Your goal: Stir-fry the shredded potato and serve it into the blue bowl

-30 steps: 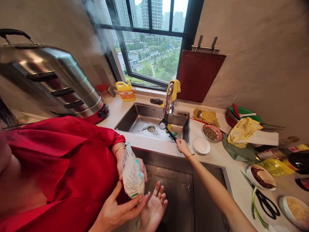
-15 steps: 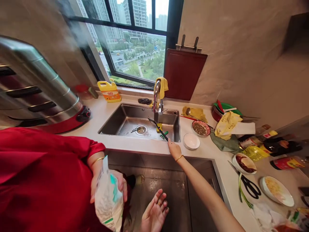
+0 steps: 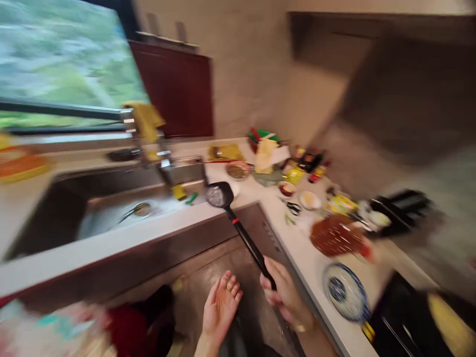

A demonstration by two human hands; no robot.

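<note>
black slotted spatula (image 3: 241, 233), handle end gripped in my right hand (image 3: 286, 297), fingers curled tight; left hand (image 3: 221, 310) spread open, empty. i'd carry it level, head just right of the sink (image 3: 59, 213).

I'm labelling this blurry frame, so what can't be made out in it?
Head view, all motion-blurred:
- bottles: labels unreadable.
- spatula: handle end hidden inside the right hand.
- person in red, lower left: smeared and cut by the frame edge; what they hold is unclear.
</note>
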